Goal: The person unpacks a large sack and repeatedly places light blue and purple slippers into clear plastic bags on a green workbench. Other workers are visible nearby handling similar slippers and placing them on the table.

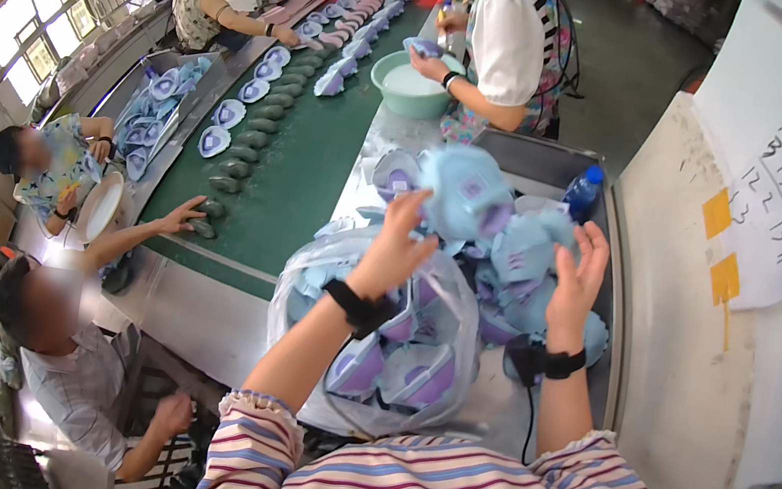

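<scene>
My left hand [398, 246] is raised over a clear plastic bag [463, 301], its fingers apart. Beside its fingertips is a blurred light-blue moulded piece [468, 190] with a small purple patch; I cannot tell whether they touch it. My right hand [580, 278], open with fingers curved upward, is next to a heap of similar light-blue pieces [524, 249]. In the bag lie several cup-shaped blue-and-purple pieces [417, 372]. Both wrists wear black bands, and a cable hangs from the right one.
A grey bin [616, 278] with a blue-capped bottle [583, 190] stands ahead right. Left is a green conveyor [297, 160] with rows of pieces and dark rounded forms [253, 138]. Co-workers stand around it, one by a green basin [411, 96]. A white panel [703, 251] rises at right.
</scene>
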Demonstrator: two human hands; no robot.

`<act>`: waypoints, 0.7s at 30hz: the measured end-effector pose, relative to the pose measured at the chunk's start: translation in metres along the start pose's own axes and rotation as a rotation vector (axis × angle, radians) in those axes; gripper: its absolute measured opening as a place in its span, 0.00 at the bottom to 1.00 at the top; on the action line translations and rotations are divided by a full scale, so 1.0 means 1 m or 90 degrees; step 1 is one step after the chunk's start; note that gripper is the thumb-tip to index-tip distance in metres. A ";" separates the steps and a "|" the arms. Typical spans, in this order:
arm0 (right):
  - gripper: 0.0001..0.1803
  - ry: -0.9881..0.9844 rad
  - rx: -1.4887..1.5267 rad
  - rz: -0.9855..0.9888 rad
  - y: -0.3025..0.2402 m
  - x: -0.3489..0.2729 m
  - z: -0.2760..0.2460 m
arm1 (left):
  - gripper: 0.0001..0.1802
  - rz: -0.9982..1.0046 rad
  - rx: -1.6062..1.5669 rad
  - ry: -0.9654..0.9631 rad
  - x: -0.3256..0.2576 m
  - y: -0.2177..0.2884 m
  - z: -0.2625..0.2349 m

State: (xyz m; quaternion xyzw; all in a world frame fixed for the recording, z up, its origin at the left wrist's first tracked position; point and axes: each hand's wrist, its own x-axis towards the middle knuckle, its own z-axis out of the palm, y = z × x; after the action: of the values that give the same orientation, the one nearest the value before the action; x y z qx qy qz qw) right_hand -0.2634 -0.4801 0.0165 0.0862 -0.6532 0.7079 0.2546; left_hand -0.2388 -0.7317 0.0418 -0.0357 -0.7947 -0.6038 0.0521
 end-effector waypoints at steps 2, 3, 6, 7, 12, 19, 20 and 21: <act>0.24 -0.018 0.026 -0.084 -0.018 0.000 0.010 | 0.33 0.170 0.133 0.015 -0.017 -0.015 0.008; 0.19 -0.038 0.027 -0.102 -0.021 0.000 0.009 | 0.27 0.184 0.078 0.031 -0.032 -0.013 0.003; 0.09 -0.199 0.050 0.082 -0.016 -0.010 -0.005 | 0.14 0.113 0.022 0.066 -0.066 -0.025 -0.028; 0.09 -0.243 0.019 0.119 -0.012 -0.019 -0.003 | 0.11 0.093 0.058 0.104 -0.079 -0.031 -0.043; 0.08 -0.515 -0.060 0.185 -0.022 -0.062 0.059 | 0.20 -0.021 0.381 0.079 -0.119 -0.083 -0.094; 0.40 -0.877 -0.680 -0.335 0.041 -0.080 0.202 | 0.38 0.021 0.380 0.062 -0.105 -0.142 -0.105; 0.43 -0.903 -0.757 -0.273 0.050 -0.082 0.213 | 0.38 0.039 0.328 0.035 -0.103 -0.141 -0.105; 0.46 -0.925 -0.833 -0.209 0.059 -0.084 0.224 | 0.38 0.058 0.277 0.007 -0.102 -0.138 -0.106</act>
State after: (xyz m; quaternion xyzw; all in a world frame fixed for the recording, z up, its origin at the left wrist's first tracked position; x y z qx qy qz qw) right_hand -0.2662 -0.7185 -0.0440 0.4312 -0.8927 -0.0610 -0.1156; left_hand -0.1501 -0.8699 -0.0749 -0.0559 -0.9035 -0.4152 0.0902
